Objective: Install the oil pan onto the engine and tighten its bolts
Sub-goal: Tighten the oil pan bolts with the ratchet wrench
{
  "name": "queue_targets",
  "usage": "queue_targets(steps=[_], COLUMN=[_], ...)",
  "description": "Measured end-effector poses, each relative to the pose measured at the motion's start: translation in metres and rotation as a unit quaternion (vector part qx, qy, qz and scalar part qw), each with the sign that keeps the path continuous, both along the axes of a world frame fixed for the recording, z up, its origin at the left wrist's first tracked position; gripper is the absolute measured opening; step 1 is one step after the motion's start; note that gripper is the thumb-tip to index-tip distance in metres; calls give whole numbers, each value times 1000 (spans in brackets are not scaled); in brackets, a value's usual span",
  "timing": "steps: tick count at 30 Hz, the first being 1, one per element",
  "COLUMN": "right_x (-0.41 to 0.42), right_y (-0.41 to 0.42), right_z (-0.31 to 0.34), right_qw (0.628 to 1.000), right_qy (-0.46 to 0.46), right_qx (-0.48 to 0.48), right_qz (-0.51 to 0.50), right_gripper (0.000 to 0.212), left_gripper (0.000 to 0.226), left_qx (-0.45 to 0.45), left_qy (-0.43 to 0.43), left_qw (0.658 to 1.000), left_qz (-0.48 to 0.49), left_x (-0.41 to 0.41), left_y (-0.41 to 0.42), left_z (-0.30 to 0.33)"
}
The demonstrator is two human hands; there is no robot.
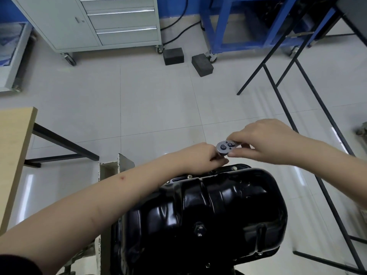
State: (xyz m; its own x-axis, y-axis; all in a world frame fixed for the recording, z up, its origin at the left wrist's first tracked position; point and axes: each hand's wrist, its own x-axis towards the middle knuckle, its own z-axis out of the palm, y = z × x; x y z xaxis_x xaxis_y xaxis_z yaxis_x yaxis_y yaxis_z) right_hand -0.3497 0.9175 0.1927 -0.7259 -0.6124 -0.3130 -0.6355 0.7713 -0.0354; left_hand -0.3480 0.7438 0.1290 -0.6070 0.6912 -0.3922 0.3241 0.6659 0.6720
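Here, ratchet [224, 148] in both hands' grip above oil pan [208, 211].

I see a pale tiled floor [155, 100] carrying everything here. Two dark rubber blocks [173, 56] lie on it, side by side, one square to the tiles, the other [202, 64] turned at an angle. Just behind the blocks to their left a grey drawer cabinet [111, 22] stands on castors; just behind to their right, a blue steel frame [248, 26], also on castors. Black cables [178, 34] trail along the floor between cabinet and frame. Well in front of the blocks, black table legs [297, 108] rest on the tiles.
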Motion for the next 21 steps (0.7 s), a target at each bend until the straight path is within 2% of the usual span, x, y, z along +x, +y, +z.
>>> queue_targets(steps=[2, 4, 6, 9, 10, 13, 15, 19, 21], right_x=[11, 18, 19, 20, 20, 12, 5, 3, 9], right_y=[-2, -3, -2, -3, -6, -3, 9, 27, 26], right_z=[-3, -4, -4, 0, 0, 3, 4, 6, 7], right_qw=[999, 998, 995, 992, 990, 976, 957, 936, 923], right_qy=[16, -8, -34, -48, -57, -137, -206, -249, -271], right_qx=[33, 40, 28, 1, -14, -50, -62, -84, -104], right_qz=[-11, -50, -86, -116, -125, -161, -193, -235, -251], right_gripper=[55, 47, 46, 47, 44, 39, 46, 77, 73], left_gripper=[20, 10, 4, 29, 32, 43, 43, 45, 48], left_qx=[5, 21, 74, 133, 129, 114, 131, 148, 157], left_qy=[-34, -91, -171, -270, -262, -163, -149, -158, -151], left_qw=[999, 995, 982, 952, 954, 974, 971, 969, 969], left_qz=[-14, -20, 15, 55, 64, 110, 136, 118, 115], left_x=[-3, -8, -14, -16, -15, -4, 0, -4, -3], left_y=[-1, -4, -8, -6, -1, 17, 24, 25, 26], left_z=[5, 16, 29, 43, 43, 37, 31, 29, 27])
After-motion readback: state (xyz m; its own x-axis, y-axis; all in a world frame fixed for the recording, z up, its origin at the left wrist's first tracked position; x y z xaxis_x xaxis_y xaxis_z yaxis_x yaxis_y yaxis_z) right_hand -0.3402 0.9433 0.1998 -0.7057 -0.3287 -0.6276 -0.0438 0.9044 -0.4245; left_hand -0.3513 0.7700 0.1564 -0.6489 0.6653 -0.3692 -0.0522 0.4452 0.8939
